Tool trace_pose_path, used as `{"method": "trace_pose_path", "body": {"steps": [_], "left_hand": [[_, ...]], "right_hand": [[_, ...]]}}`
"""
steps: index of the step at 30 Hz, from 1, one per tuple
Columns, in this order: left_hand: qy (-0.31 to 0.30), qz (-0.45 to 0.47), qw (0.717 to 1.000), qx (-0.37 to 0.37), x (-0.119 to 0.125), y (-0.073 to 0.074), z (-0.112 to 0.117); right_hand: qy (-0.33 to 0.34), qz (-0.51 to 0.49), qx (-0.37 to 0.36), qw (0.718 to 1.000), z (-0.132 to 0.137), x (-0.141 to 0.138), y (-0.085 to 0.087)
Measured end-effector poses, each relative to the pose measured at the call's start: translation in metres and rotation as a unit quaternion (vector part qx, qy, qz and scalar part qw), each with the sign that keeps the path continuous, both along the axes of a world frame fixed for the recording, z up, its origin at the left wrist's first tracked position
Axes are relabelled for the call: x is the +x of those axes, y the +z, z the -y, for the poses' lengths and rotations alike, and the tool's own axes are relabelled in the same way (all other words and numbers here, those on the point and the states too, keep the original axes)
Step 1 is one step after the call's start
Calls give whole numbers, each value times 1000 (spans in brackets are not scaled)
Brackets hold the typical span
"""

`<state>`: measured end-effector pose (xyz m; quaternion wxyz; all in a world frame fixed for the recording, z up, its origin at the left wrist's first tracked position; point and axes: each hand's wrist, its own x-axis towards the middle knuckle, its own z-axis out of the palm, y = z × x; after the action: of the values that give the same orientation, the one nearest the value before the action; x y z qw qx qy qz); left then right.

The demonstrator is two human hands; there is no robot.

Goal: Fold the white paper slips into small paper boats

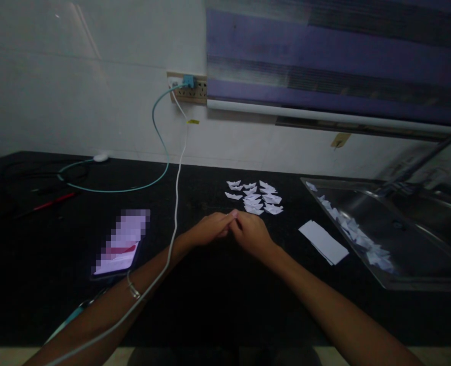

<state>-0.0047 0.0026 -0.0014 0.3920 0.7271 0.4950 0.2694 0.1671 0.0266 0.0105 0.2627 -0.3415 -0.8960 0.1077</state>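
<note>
My left hand (212, 227) and my right hand (251, 231) meet over the dark countertop, fingertips touching. Both have their fingers closed in a pinch. Whatever lies between them, if anything, is hidden behind the fingers. Just beyond them stand several small folded white paper boats (253, 197) in loose rows. A stack of white paper slips (323, 242) lies to the right of my right hand.
At right is a metal sink (419, 244), with more paper boats (357, 236) heaped along its left edge. A phone (121, 244) with a lit screen lies left. A white cable (177, 203) crosses my left forearm from the wall socket (195, 91). A red pen-like object (54, 202) lies farther left.
</note>
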Motion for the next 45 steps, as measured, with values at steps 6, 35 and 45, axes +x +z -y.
{"method": "trace_pose_path", "body": {"steps": [6,35,45], "left_hand": [[18,73,997,-19,0,5,1],[-65,25,997,35,-17,-1,-4],[39,83,995,48,-7,-2,-1]], "right_hand": [[-17,-8,38,999,1,2,3],[126,-240,-408,872,-16,6,-11],[-3,-380,-326,866,-13,2,-17]]}}
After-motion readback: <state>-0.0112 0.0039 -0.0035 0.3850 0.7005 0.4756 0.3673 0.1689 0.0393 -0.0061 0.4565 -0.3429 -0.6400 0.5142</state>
